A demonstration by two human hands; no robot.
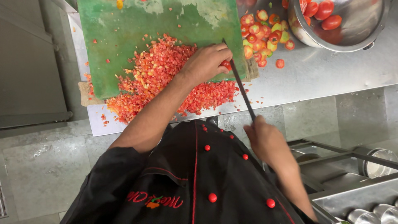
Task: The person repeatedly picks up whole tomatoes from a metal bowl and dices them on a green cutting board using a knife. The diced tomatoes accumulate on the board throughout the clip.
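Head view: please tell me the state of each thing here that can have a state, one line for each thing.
Left hand: closed on a tomato piece, pressing it on the board.
Right hand: closed on the knife, blade beside the piece.
Cutting board: green, wet, stained.
Diced tomato: finely chopped, heaped, spilling over the board's edge.
Halved tomatoes: cut, piled on the counter.
Steel bowl: holding whole tomatoes.

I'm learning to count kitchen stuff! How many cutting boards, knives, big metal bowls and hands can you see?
Green cutting board: 1
Knife: 1
Big metal bowl: 1
Hands: 2, the left hand pressing a tomato piece on the board, the right hand gripping the knife
Total: 5
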